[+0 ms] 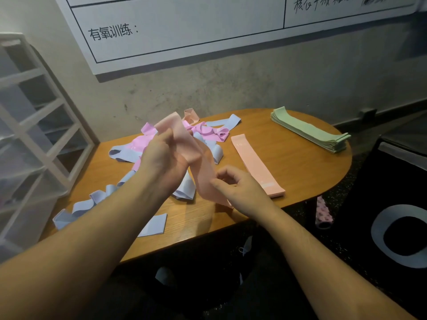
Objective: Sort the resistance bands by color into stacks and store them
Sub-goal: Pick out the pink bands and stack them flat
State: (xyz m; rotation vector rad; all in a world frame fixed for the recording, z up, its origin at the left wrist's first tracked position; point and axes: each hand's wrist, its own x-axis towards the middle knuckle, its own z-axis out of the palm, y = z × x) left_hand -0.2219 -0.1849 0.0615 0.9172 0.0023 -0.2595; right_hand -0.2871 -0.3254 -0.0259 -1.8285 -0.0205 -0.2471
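Your left hand grips the peach band high while your right hand pinches its lower end, flattening it for the peach stack mid-table.

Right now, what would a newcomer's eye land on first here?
Both hands mid-frame: the left hand grips a peach band near its top, the right hand pinches it lower down. Behind them lies an unsorted pile of pink and lavender bands; a neat green stack sits far right on the wooden table.
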